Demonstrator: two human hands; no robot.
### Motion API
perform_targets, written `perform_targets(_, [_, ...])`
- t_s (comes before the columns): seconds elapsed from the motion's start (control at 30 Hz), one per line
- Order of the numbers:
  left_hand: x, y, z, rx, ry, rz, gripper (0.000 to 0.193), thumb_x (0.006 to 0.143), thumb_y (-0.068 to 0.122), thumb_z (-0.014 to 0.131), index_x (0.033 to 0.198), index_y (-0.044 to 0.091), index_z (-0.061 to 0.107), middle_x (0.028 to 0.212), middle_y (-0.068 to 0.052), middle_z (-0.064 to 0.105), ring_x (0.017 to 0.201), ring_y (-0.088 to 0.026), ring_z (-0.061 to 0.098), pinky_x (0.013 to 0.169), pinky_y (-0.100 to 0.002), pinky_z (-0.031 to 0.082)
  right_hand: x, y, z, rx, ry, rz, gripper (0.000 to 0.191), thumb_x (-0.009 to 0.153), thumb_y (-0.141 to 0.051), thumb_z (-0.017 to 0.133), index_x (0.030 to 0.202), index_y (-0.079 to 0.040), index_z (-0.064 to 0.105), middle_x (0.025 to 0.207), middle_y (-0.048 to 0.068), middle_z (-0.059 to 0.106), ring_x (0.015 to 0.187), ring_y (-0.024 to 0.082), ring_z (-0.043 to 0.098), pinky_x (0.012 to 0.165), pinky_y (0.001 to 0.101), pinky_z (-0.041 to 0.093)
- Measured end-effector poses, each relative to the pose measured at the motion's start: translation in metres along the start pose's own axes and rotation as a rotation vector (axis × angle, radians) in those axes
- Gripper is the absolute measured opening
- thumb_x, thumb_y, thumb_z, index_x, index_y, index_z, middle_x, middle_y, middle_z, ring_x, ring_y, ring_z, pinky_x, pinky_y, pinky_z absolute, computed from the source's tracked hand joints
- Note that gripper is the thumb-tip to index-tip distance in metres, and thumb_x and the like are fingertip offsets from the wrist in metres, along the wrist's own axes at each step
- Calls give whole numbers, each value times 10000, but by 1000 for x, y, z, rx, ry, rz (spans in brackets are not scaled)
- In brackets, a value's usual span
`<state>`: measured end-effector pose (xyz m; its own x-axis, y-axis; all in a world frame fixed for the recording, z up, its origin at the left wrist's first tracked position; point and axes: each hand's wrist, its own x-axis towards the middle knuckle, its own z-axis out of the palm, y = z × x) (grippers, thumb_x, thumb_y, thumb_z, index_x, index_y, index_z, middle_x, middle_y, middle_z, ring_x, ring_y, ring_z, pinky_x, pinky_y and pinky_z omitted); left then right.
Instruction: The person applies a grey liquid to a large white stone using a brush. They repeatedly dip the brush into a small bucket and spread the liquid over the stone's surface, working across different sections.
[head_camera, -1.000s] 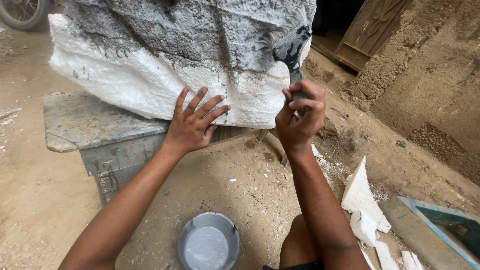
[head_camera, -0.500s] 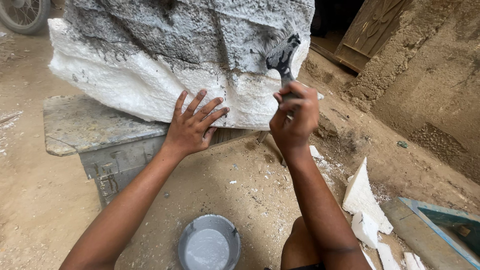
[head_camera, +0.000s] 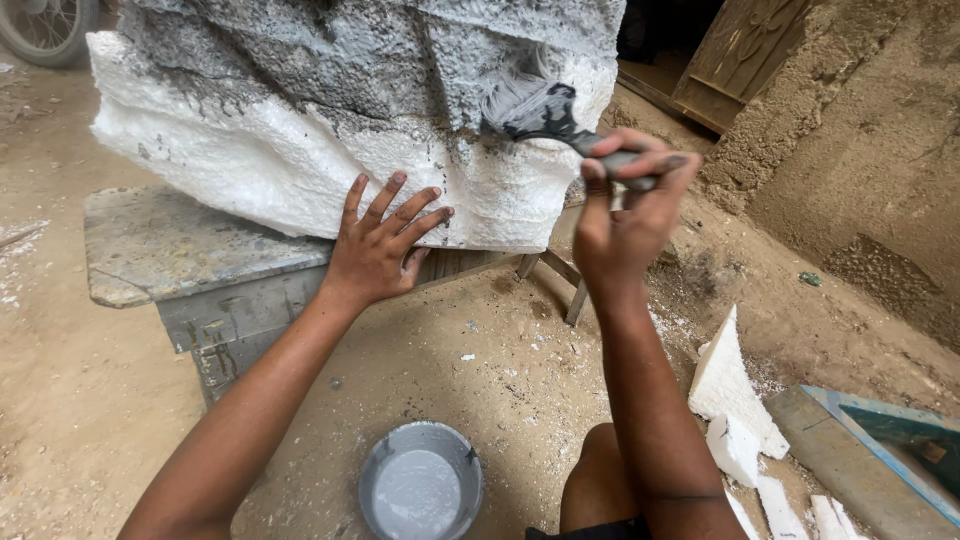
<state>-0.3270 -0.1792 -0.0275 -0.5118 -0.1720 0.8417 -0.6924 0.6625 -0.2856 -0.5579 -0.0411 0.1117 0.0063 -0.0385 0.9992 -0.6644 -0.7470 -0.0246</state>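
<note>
Right hand higher now, one brush against one foam block.

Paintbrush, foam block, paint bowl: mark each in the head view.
paintbrush (head_camera: 530, 108), head view, on the grey bristles against the block.
foam block (head_camera: 250, 165), head view, on the bare white lower face.
paint bowl (head_camera: 372, 470), head view, on the left rim.

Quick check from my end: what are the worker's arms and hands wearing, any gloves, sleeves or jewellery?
Nothing visible: the left hand and right hand are bare, without gloves, rings or watch. Both forearms are uncovered, with no sleeves in view. The right hand's fingertips carry grey smears.
</note>
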Motion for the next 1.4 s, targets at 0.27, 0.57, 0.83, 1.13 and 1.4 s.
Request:
perform_targets(0.27, [-2,-2,0,-53,-28,-17,693,912,351,754,1540,400,466,1690,75,322,1604,-201,98,1320,-542,11,16,16,-12,233,18,80,308,1091,164,562,1112,-90,390,1158,172,601,1023,230,678,854,320,677])
perform_targets(0.57, [-4,-6,4,-14,-21,-5,713,917,354,762,1556,391,450,1702,55,312,1610,-215,72,1314,-555,7,4,17,1,67,128,-154,347,1020,124,653,1069,-91,385,1095,161,584,967,213,659,786,301,660])
perform_targets(0.83, [-5,-5,1,-40,-8,-21,702,897,337,770,1535,375,481,1681,50,348,1605,-218,96,1312,-568,21,7,10,5,-122,43,-133,319,1006,135,675,1054,-55,424,1074,138,612,984,222,694,757,279,676])
perform_targets(1.13, [-5,-4,-2,-22,-7,-34,690,891,320,772,1522,369,496,1672,67,371,1611,-224,114,1318,-560,33,-4,0,10,-107,3,-160,356,1025,110,684,1050,-79,384,1106,139,618,1003,210,687,774,294,642])
perform_targets(1.4, [-4,-4,5,-102,46,-13,687,911,270,789,1534,346,509,1662,47,374,1606,-225,124,1300,-554,55,-5,15,13,-113,30,-259,323,1006,92,727,1086,-60,454,1110,146,637,1023,224,708,821,318,674])
